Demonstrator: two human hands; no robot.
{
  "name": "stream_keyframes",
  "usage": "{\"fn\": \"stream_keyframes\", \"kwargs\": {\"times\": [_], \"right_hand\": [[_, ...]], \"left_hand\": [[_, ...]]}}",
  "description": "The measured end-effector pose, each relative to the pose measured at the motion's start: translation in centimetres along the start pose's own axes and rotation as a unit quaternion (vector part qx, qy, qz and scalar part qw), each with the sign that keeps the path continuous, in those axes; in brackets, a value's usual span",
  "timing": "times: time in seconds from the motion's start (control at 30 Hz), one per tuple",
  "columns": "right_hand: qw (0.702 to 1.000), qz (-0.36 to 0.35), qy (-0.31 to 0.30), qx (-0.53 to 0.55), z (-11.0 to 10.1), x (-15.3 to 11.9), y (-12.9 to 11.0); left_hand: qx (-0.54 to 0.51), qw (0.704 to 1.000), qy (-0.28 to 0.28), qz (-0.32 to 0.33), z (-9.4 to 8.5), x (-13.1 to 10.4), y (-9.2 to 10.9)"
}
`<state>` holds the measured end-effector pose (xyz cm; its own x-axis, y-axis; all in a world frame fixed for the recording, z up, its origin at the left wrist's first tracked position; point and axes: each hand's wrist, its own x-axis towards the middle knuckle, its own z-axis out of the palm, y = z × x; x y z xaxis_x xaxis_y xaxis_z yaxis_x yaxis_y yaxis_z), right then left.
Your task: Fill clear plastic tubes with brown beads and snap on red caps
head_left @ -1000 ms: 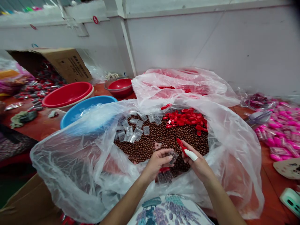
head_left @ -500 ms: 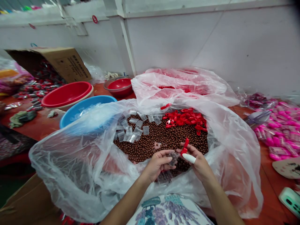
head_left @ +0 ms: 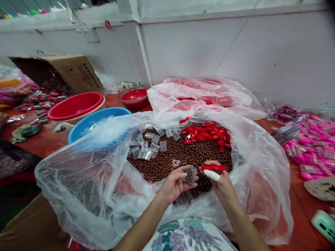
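Over a plastic bag spread wide, my left hand pinches a small clear plastic case between thumb and fingers. To its right, my right hand grips a red plastic piece, held about level. A white cover sits on the right thumb. The two held parts are close together but apart. Below them lie many brown beads. Loose clear cases rest on the beads at the left, and a heap of red pieces lies at the back right.
Behind is another bag with red pieces. At the left stand a blue basin, a red basin and a cardboard box spilling red-and-grey items. Pink packed items and a mint-green phone-like object lie right.
The red piece in my right hand has turned from upright to nearly level. My left hand has opened its grip slightly, and the clear case shows more plainly, tilted upright.
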<state>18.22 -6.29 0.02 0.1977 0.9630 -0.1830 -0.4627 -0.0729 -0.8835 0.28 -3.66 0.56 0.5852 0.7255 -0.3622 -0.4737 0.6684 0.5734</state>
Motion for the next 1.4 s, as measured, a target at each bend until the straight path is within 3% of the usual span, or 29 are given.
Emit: {"fn": "stream_keyframes", "kwargs": {"times": [0.17,0.33,0.43,0.6,0.73,1.07,1.2,1.3,1.4], "right_hand": [[0.997,-0.019,0.02,-0.078,-0.3,0.0,0.4],[0.997,-0.003,-0.015,-0.078,-0.2,-0.2,-0.1],[0.993,-0.028,-0.019,-0.115,-0.1,-0.2,-0.3],[0.96,-0.073,-0.11,-0.248,-0.2,-0.1,-0.6],[0.934,-0.122,-0.171,-0.288,-0.3,0.1,-0.9],[0.91,-0.172,-0.18,-0.331,-1.1,0.4,-0.1],[0.875,-0.207,-0.202,-0.388,-0.9,0.2,-0.5],[0.824,-0.243,-0.205,-0.469,-0.4,-0.1,-0.5],[0.771,-0.285,-0.164,-0.545,0.2,-0.5,0.4]], "left_hand": [[0.05,0.997,0.041,0.047,0.5,-0.1,0.3],[0.041,0.998,0.032,0.036,0.3,0.1,0.4],[0.044,0.998,0.029,0.029,0.2,0.1,0.3],[0.077,0.997,0.024,0.014,0.4,0.0,0.2],[0.099,0.995,0.029,0.016,0.3,-0.1,0.2],[0.142,0.989,0.027,0.018,0.4,-0.1,1.1],[0.162,0.986,0.029,0.022,0.2,0.0,1.1],[0.171,0.984,0.043,0.031,0.2,0.0,1.1],[0.165,0.984,0.045,0.052,0.4,0.0,1.1]]}}
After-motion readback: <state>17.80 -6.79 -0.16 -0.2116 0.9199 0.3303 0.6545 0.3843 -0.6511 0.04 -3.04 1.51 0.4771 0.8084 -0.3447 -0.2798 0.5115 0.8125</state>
